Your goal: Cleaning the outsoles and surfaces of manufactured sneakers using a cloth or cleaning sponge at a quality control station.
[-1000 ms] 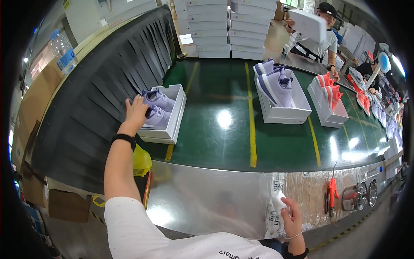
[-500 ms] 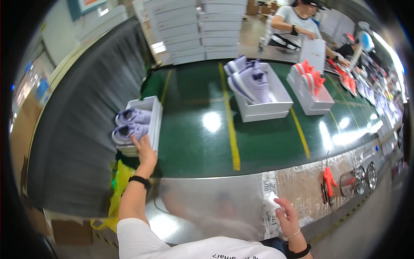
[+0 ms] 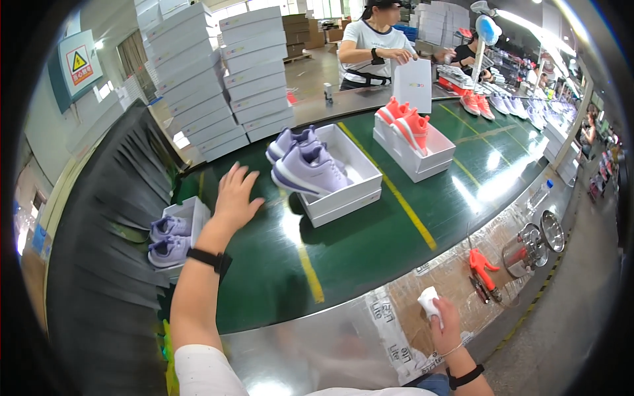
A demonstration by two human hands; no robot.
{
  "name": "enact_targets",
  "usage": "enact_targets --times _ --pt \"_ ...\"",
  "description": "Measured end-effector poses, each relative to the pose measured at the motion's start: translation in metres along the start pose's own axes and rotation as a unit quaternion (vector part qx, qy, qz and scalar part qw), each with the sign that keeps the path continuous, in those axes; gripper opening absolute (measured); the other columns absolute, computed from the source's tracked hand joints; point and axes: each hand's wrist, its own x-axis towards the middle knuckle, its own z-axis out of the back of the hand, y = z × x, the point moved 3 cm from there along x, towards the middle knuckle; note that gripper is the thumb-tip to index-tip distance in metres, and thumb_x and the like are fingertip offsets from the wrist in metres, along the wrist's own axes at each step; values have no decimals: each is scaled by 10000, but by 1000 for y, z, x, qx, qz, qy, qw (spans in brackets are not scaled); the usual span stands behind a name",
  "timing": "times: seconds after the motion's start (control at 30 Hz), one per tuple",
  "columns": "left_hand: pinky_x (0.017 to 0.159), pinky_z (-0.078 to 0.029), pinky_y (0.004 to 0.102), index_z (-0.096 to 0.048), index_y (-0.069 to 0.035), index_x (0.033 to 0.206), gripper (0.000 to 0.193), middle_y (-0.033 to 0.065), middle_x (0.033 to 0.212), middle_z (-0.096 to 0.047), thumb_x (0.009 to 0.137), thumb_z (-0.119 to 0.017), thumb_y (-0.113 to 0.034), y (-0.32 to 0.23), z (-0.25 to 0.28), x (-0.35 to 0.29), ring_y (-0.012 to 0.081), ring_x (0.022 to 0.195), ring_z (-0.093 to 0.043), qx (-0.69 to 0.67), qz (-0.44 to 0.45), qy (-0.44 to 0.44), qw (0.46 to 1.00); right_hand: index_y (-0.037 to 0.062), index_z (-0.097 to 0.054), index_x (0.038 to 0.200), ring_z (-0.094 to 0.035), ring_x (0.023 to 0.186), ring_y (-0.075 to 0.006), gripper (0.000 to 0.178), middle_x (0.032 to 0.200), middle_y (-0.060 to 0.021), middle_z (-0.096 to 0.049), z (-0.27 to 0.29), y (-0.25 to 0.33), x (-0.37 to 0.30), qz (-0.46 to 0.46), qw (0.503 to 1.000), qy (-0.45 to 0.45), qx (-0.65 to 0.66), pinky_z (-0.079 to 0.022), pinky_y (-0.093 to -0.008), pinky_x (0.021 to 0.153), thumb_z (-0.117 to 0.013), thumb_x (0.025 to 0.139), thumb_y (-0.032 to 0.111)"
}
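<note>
Fingers spread, my left hand (image 3: 236, 196) hovers over the green conveyor belt, just left of a pair of lavender sneakers (image 3: 307, 168). Those sneakers lean across the near left side of an open white shoebox (image 3: 347, 201). My right hand (image 3: 449, 325) pinches a crumpled white cloth or tissue (image 3: 428, 302) above the cardboard-covered ledge. Left of my left forearm, another white shoebox (image 3: 198, 216) carries two lavender sneakers (image 3: 170, 249). Farther right, coral sneakers (image 3: 415, 129) stand tilted in a white shoebox (image 3: 422, 165).
A co-worker (image 3: 376, 43) across the belt holds a white box lid (image 3: 412, 86). Stacked shoeboxes (image 3: 254, 72) rise behind the belt. A dark curtain (image 3: 99, 264) borders the left. On the ledge (image 3: 416, 313) lie a red-handled air gun (image 3: 484, 270) and metal containers (image 3: 522, 251).
My left hand has left the sneakers in the left box and come up beside the middle pair. The view has swung right. The white cloth is still in my right hand.
</note>
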Motion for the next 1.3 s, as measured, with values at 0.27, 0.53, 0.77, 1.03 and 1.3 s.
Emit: enact_targets --times 0.27,0.53,0.77,1.03,1.3 --pt "1048 -159 594 -649 -91 1058 784 188 1337 -415 388 -822 -460 -18 -88 175 393 1329 -223 178 -51 346 920 86 -574 1142 -525 983 -327 436 1124 -154 -536 -12 -29 -12 12 986 -11 -165 -435 -408 860 -586 708 41" --pt "1111 -86 483 -619 15 1096 1056 163 1198 -563 272 -821 -614 -11 -149 188 287 1157 -509 362 -19 485 795 111 -568 1175 -516 972 -291 485 1143 -110 -538 0 -29 -7 7 987 -3 -159 -437 -382 858 -620 694 74" --pt "1106 -131 426 -634 19 1070 998 200 1230 -523 388 -730 -704 -37 -89 149 310 1225 -414 344 -53 368 862 103 -550 1192 -513 982 -279 437 1137 -111 -533 -1 -30 -12 29 986 -23 -160 -439 -380 851 -578 757 79" --pt "913 -392 429 -646 41 757 650 201 814 -620 414 -795 -491 -82 98 118 347 829 -592 192 -43 97 976 119 -539 1186 -520 1008 -309 410 1171 -134 -521 -14 -36 -19 44 982 -70 -172 -441 -403 875 -549 780 62" --pt "924 -451 374 -470 -24 1275 530 99 1224 -552 939 -423 -432 -216 96 -7 227 1085 -545 -736 281 339 513 81 -442 1259 -484 1135 -220 388 1217 -125 -518 0 -60 -48 -151 908 -158 358 -369 -325 976 -473 874 48"
